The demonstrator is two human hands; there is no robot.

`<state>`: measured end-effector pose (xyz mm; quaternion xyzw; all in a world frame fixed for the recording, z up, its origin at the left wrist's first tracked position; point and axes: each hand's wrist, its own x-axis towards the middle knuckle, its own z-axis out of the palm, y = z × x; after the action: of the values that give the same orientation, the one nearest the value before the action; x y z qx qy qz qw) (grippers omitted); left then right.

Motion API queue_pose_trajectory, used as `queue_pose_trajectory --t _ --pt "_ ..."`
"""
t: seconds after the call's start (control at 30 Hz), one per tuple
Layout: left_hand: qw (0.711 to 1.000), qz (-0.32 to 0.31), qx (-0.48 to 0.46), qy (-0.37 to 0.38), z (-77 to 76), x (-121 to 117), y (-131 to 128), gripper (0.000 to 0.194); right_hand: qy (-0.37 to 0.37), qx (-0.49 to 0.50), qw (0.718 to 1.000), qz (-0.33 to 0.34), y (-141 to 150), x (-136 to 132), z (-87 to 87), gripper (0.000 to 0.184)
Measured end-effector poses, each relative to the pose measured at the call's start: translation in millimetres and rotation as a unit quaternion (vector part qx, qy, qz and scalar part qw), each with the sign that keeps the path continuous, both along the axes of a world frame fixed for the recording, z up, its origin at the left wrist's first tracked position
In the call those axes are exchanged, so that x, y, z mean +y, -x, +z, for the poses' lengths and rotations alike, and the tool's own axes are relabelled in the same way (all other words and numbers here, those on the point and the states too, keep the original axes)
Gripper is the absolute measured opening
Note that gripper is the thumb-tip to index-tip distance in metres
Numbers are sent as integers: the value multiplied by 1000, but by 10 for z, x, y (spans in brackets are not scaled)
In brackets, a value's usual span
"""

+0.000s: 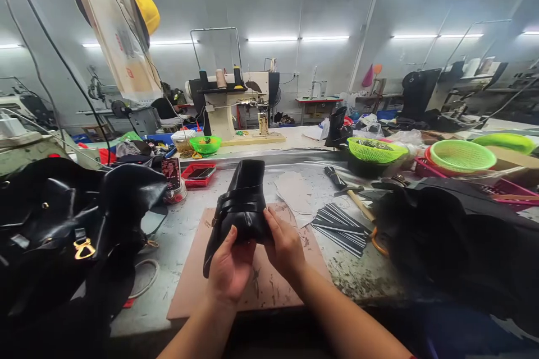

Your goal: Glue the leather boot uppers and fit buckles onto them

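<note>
Both hands hold a black leather boot upper with straps across it, above a brownish work board. My left hand grips its near edge from below, thumb on top of the leather. On the right side of the upper, my right hand has its fingers pressed against the leather. Black strips with white edges lie to the right of the board, close to a hammer. Pale cut pieces rest behind the board.
Piles of black leather uppers lie at left and right. A phone stands beside a red tray. Farther back are a sewing machine, a green bowl and a green basket. A plastic bag hangs upper left.
</note>
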<state>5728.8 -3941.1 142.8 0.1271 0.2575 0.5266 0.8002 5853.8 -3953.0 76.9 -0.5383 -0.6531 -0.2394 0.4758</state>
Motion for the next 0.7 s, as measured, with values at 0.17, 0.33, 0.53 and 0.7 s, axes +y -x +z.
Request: queue_pose_trajectory --t 0.17,0.33,0.53,0.7 --pt "999 -9 -39 14 24 -15 10 26 -15 -59 998 -16 -33 7 -52 71" --pt "997 -51 -34 -42 -14 76 79 25 4 -25 1000 7 118 -29 -8 73" --pt "989 -97 -32 -103 -190 57 118 26 26 15 990 139 214 -133 221 72" --pt "981 -112 -35 -152 -317 25 149 27 28 67 985 158 259 -179 268 71"
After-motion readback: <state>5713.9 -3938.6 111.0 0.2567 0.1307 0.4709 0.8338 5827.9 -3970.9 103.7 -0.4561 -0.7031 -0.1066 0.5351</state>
